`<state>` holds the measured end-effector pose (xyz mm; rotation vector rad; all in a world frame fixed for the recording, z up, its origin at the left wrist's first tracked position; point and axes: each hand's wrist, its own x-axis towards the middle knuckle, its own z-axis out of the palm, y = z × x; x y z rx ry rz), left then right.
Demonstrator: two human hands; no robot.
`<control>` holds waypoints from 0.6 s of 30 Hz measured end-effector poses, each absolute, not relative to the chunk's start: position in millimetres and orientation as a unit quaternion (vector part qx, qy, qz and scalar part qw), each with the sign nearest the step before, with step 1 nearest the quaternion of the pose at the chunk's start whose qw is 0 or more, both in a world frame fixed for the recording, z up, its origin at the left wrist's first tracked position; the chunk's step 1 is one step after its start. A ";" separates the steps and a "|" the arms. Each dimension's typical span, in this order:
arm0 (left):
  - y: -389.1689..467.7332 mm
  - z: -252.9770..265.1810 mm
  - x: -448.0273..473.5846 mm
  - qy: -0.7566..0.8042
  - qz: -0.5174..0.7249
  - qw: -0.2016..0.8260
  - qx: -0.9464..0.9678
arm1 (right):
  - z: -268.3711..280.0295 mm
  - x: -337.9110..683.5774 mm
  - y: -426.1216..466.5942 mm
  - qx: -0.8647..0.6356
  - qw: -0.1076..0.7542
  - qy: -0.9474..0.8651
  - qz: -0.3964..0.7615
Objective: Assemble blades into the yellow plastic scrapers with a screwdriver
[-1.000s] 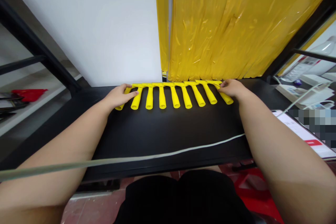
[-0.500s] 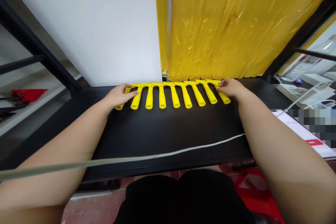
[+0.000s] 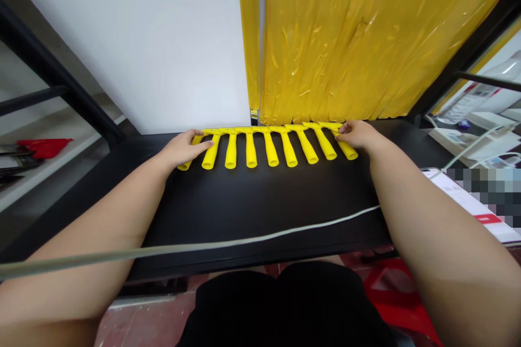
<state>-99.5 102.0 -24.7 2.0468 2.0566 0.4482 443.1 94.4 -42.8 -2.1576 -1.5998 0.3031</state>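
The yellow moulded part (image 3: 268, 143), a comb-like row of tube-shaped prongs joined by a thin bar, lies along the far edge of the black worktop (image 3: 260, 206), much where it lay a second ago; if anything its right end has drawn slightly in from where it was then. Both hands have kept their places at its two ends.

The bar's far side runs close under the yellow plastic curtain (image 3: 358, 38), and whether the two touch is hard to make out. The leftmost prong is mostly covered by the left hand (image 3: 183, 147), and the right hand (image 3: 358, 134) hides the upper part of the rightmost prong.

The left hand lies flat and loosely spread over the left end, fingers resting on the bar and first prongs. The right hand is curled at the right end, thumb and fingertips seemingly pinching the bar there, though the grip itself is partly hidden.

A pale cable (image 3: 260, 238) crosses the worktop near its front edge, well apart from the part.
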 end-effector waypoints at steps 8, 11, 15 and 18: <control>101.0 -22.9 -97.5 0.701 0.145 0.102 0.691 | -43.5 442.7 95.1 -0.779 0.225 -0.575 0.112; 102.3 -24.5 -99.0 0.699 0.151 0.103 0.691 | -43.5 442.7 94.8 -0.778 0.230 -0.575 0.110; 104.6 -27.1 -101.4 0.697 0.163 0.106 0.690 | -43.1 446.0 95.8 -0.780 0.255 -0.563 0.098; 106.0 -28.0 -102.1 0.697 0.171 0.115 0.687 | -44.3 452.7 98.0 -0.787 0.292 -0.538 0.076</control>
